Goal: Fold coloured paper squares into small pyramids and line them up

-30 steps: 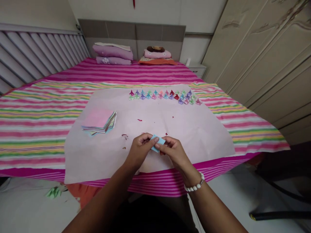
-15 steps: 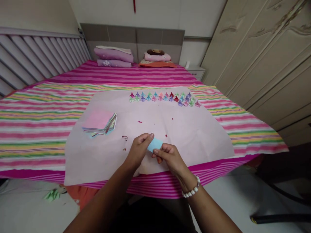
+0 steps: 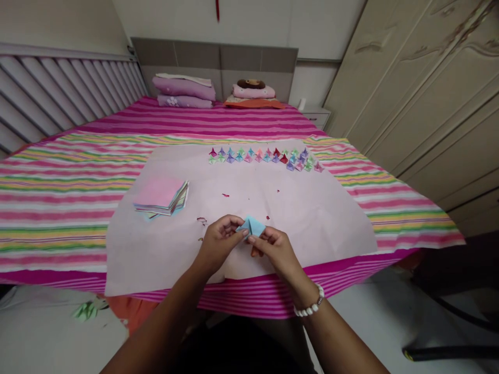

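Note:
A small piece of light-blue origami paper (image 3: 256, 226) is held up between both hands, close to the front edge of the bed. Its faces meet along a darker slit in the middle. My left hand (image 3: 222, 239) pinches its left side between thumb and fingers. With thumb and fingers closed, my right hand (image 3: 275, 246) grips the lower right edge. Fingers cover the paper's lower part. To the left lies a stack of square coloured paper (image 3: 159, 193), pink on top. Farther back, small folded paper pieces (image 3: 248, 157) in several colours stand in rows.
Under everything spreads a pale sheet (image 3: 156, 259) on the striped bed (image 3: 50, 208). Small red scraps (image 3: 225, 195) lie scattered on the sheet. Folded bedding (image 3: 185, 92) sits by the headboard, and a wardrobe (image 3: 421, 114) stands at the right.
The blue paper has turned from a flat-looking piece to a pointed shape with a slit facing me. My left thumb has come down onto its front, and both hands have shifted their grip.

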